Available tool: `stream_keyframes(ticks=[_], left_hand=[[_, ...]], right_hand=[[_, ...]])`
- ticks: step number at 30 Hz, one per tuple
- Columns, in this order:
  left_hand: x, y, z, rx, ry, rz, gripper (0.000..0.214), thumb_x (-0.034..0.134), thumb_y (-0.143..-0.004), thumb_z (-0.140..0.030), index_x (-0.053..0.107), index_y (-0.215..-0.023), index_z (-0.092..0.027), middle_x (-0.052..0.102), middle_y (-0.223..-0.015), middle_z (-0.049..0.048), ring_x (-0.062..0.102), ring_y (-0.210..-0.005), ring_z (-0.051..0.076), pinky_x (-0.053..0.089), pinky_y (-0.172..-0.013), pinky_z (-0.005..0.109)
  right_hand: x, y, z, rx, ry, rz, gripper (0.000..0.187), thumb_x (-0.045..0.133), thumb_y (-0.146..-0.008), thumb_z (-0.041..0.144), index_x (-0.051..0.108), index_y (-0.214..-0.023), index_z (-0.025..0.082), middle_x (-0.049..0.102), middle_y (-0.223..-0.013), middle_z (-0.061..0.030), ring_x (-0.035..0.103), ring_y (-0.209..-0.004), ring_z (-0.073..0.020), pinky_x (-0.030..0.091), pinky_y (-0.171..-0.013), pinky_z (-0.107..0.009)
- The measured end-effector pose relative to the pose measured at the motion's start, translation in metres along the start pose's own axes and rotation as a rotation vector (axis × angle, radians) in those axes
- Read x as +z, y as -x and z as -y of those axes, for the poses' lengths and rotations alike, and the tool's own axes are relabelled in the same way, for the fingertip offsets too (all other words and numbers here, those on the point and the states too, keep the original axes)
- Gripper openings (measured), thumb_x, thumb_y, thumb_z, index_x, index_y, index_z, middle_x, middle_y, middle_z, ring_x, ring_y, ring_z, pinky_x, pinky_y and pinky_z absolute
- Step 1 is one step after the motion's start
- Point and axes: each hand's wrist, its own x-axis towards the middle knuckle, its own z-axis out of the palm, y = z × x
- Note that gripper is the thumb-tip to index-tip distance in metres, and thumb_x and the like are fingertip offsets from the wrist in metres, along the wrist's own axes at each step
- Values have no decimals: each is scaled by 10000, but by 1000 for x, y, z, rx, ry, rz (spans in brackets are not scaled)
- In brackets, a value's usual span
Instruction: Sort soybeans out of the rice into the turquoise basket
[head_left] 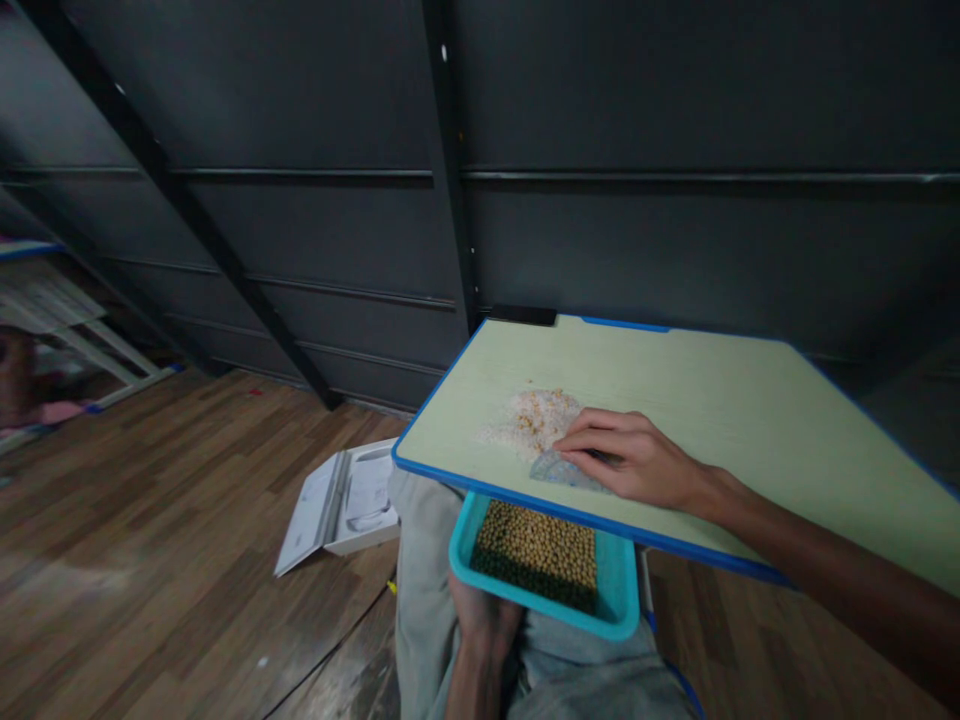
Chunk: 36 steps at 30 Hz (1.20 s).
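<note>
My left hand [484,615] is under a turquoise plastic tray [626,610], gripping it from below just under the table's front edge. In the tray lie yellowish soybeans [536,540] and a band of dark green beans [525,580] along the near side. On the table, my right hand [626,450] pinches a clear, bluish protractor [562,470] that rests against the tabletop. Touching its far side is a pile of white grains [517,425], probably rice, with yellow-orange bits [544,410] mixed in. The fingers hide part of the protractor and the pile's right edge.
The pale green folding table [720,400] has a blue rim. A black phone-like object [523,315] lies at its far left corner. An opened white box [352,505] and a black cable [330,650] are on the wooden floor. A dark panelled wall [637,230] stands behind.
</note>
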Motion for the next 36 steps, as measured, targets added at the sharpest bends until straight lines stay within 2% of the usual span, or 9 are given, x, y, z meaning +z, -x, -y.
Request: stream_keyframes(ticks=[7, 17, 22, 27, 36], left_hand=[[3, 2, -2, 16, -15, -87, 331, 517, -864, -255, 739, -1095, -170, 776, -1014, 104, 703, -1017, 282, 500, -991, 477], [10, 5, -3, 14, -19, -97, 323, 488, -874, -263, 765, -999, -153, 784, -919, 100, 717, -952, 279, 491, -1001, 482], [8, 4, -3, 19, -27, -92, 301, 501, -872, -256, 768, -968, -157, 784, -933, 93, 714, -954, 264, 500, -994, 456], [6, 1, -2, 37, -59, -104, 287, 505, -851, -247, 775, -906, -165, 786, -893, 84, 718, -931, 268, 510, -982, 465], [9, 3, -2, 24, -30, -68, 272, 528, -834, -236, 778, -921, -171, 786, -935, 90, 698, -1017, 284, 478, -1027, 484]], right_hand=[[-3, 0, -7, 3, 69, -8, 222, 542, -957, 161, 721, -1087, 183, 703, -981, -88, 664, -880, -183, 563, -772, -349], [-8, -1, -16, 36, 127, -7, 257, 527, -957, 152, 728, -1109, 204, 696, -1004, -85, 665, -910, -196, 562, -806, -366], [-9, -4, -13, 96, 41, -130, 206, 571, -947, 173, 736, -1068, 201, 705, -957, -69, 669, -866, -177, 555, -771, -335], [-10, -6, -13, 194, 86, -265, 195, 591, -948, 230, 742, -1072, 238, 713, -932, -61, 666, -813, -184, 548, -727, -349], [-1, -3, -16, 210, 67, -205, 216, 586, -957, 209, 731, -1112, 246, 720, -998, -60, 679, -897, -190, 562, -791, -360]])
